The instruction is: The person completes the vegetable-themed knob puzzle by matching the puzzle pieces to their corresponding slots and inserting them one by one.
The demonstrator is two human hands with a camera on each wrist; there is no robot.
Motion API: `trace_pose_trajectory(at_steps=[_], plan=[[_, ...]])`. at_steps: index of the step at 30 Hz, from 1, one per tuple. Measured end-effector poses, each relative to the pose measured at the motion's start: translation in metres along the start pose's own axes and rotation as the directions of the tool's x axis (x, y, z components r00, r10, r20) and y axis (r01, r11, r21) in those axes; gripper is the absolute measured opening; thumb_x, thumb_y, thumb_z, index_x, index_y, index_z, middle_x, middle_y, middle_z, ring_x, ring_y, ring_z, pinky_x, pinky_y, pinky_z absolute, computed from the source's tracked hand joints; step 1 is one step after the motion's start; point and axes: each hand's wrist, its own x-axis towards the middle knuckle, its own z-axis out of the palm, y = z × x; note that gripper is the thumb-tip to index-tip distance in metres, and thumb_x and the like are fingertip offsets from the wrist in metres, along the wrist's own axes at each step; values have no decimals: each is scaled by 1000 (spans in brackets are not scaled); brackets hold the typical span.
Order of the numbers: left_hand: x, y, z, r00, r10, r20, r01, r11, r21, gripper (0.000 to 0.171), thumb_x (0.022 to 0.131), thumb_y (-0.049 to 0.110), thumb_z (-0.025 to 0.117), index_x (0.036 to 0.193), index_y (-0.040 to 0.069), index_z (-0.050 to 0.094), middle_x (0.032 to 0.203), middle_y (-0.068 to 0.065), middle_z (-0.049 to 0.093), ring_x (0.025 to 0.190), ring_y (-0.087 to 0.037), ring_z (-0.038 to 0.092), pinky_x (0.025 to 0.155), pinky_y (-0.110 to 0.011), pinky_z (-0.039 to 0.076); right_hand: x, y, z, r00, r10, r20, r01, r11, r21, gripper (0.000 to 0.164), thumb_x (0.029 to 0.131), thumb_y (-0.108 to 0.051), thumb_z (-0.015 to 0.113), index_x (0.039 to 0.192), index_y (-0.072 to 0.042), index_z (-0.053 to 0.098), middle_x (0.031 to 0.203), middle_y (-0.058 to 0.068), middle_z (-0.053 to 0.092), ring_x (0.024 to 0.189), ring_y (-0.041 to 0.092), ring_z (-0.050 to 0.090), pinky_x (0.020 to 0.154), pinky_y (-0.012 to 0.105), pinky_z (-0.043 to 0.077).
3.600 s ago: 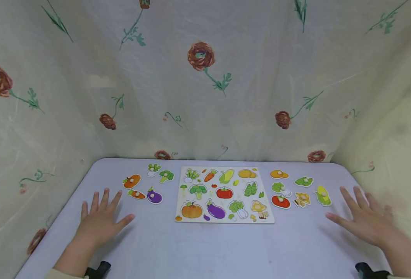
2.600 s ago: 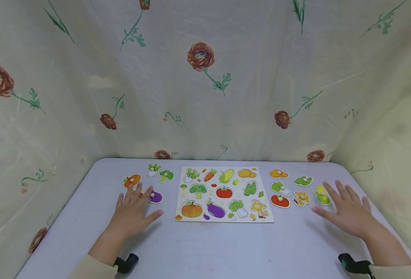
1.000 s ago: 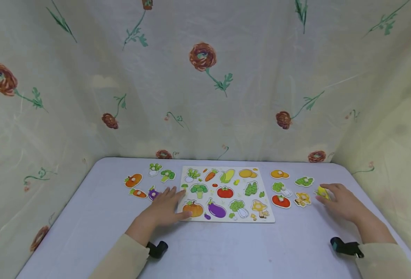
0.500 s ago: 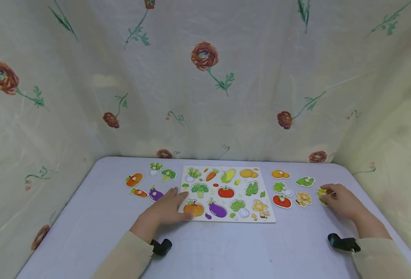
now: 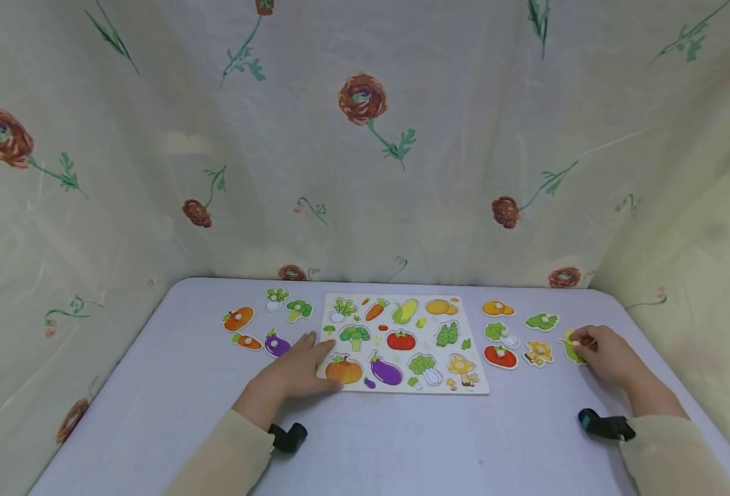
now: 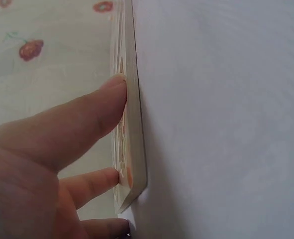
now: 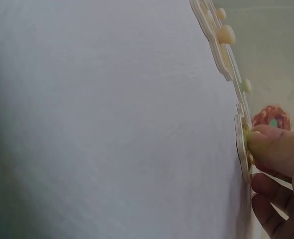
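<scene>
A white vegetable puzzle board (image 5: 425, 329) lies at the middle of the table, printed with coloured pictures. My left hand (image 5: 295, 368) rests on its near left corner, fingers fairly straight. In the left wrist view the thumb (image 6: 99, 107) lies against the board's face near the edge. To the right of the board, my right hand (image 5: 609, 359) pinches the corn puzzle piece (image 5: 570, 350), whose right part is hidden by the fingers. Seen from the right wrist, thumb and fingers hold the corn piece (image 7: 240, 149) at its upper face, close over the table.
Left of the board lie knobbed pieces: pumpkin (image 5: 238, 319), carrot (image 5: 246, 342), radish (image 5: 276, 299), broccoli (image 5: 299, 311) and eggplant (image 5: 276, 344). On the right are potato (image 5: 498, 308), cabbage (image 5: 496, 333), tomato (image 5: 500, 357), mushroom (image 5: 539, 353) and a green piece (image 5: 542, 322). A flowered curtain (image 5: 439, 193) stands behind.
Both hands were spread over the table's sides. The left moved right onto the board's corner; the right moved inward, reached the corn piece and took hold of it. The board stayed put.
</scene>
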Motion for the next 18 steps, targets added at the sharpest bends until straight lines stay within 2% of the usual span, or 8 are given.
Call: trace_pose_trajectory(at_steps=[7,13,18], plan=[[0,-3,1,1000,-7,4,7,999,-31,86,82,55,76,154,22,42,165,-17,19,153,-35,13,115,-63,24,3,9,2,1000,12,25,-12,999,34,24,99,-5,59,113,14,59,98,23,61,90,35,55,79,50,48],[0,-3,1,1000,-12,1,12,999,-41,86,81,54,77,153,22,43,165,-16,21,152,-35,14,115,-63,24,4,12,2,1000,5,27,-6,998,57,21,98,-6,62,110,12,61,95,17,64,86,25,55,73,37,49],[1,0,0,1000,-6,6,6,999,-32,85,82,53,76,154,21,43,165,-17,20,152,-35,14,116,-62,24,3,11,-2,1000,-1,28,-1,998,67,19,97,-6,62,108,10,63,93,14,63,84,23,53,70,33,47]])
